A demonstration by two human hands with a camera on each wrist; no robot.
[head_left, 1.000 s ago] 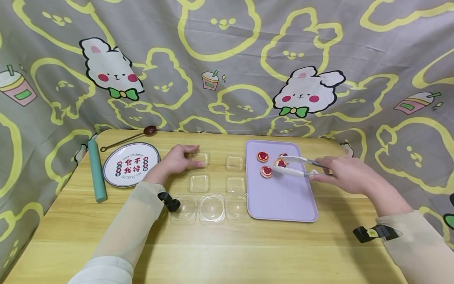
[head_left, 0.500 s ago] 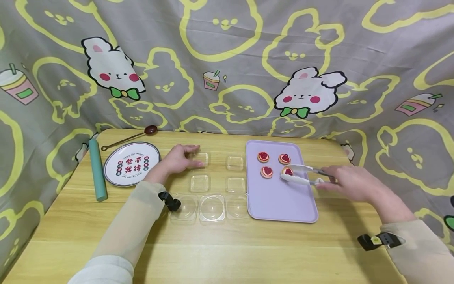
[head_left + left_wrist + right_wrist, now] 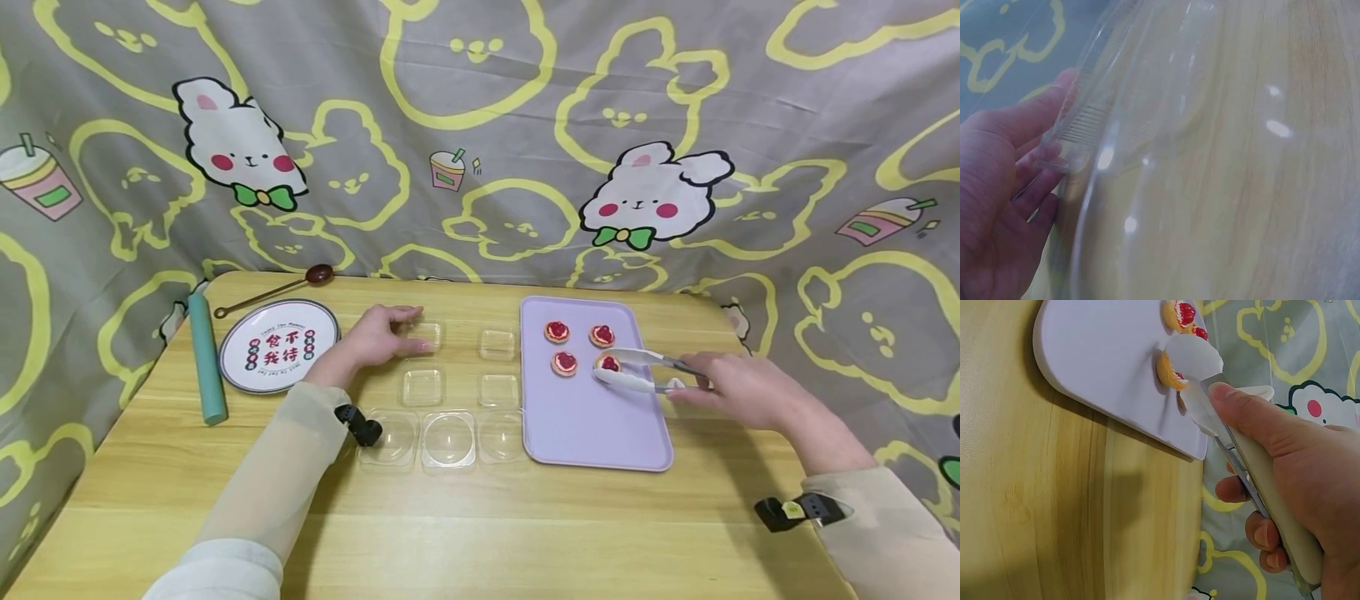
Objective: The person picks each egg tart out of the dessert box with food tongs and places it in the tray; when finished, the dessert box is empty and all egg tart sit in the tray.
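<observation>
Tongs with white tips (image 3: 628,379) are in my right hand (image 3: 750,385), with the thumb on one arm and fingers curled round the other, as the right wrist view shows. Their tips lie either side of a small tart (image 3: 609,364) with red topping, on the lilac tray (image 3: 600,425). Beside it sit a back-right tart (image 3: 602,335), a back-left tart (image 3: 556,332) and a front-left tart (image 3: 564,363). My left hand (image 3: 371,340) holds a small clear plastic box (image 3: 430,337) between thumb and fingers; in the left wrist view the fingertips meet the box's ribbed side (image 3: 1088,122).
More clear boxes stand between hand and tray, including a near-left box (image 3: 422,387) and a near-right box (image 3: 498,390). Domed lids (image 3: 448,439) line up in front. At left lie an oval plate (image 3: 279,346), a green roll (image 3: 206,358) and a brown spoon (image 3: 318,275).
The right hand has shifted slightly right with the tongs, and the tart between the tips now sits farther right and nearer on the tray. The left hand stays put.
</observation>
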